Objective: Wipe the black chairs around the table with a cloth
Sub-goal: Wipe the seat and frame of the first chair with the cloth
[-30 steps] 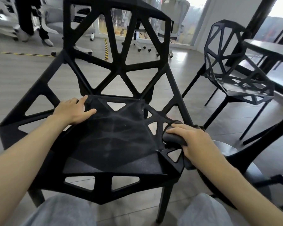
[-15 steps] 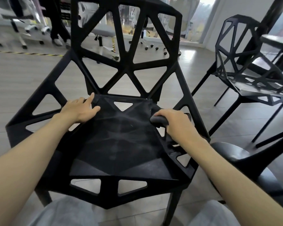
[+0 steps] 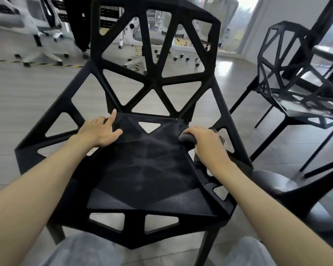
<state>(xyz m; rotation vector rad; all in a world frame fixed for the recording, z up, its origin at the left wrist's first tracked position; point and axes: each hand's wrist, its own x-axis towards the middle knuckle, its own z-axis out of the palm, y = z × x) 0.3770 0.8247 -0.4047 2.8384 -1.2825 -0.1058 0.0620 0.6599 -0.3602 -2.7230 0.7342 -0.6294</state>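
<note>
A black chair (image 3: pixel 148 169) with an angular cut-out frame stands right in front of me, its seat streaked with pale dust. My right hand (image 3: pixel 208 143) grips a dark grey cloth (image 3: pixel 186 138) against the seat's back right corner. Flat on the back left part of the seat rests my left hand (image 3: pixel 100 131), fingers spread. A second black chair (image 3: pixel 296 89) of the same design stands to the right, beside a dark table (image 3: pixel 331 52).
A rounded black chair (image 3: pixel 281 185) is close at my lower right. White office chairs (image 3: pixel 44 45) on castors and a person's dark-clothed legs (image 3: pixel 79 25) are at the back. Yellow-black tape (image 3: pixel 27 63) marks the grey floor. My grey-clad knees (image 3: pixel 81 250) sit under the chair's front edge.
My right hand has slid the cloth from the seat's right front edge up to its back right corner. My left hand stays put on the seat.
</note>
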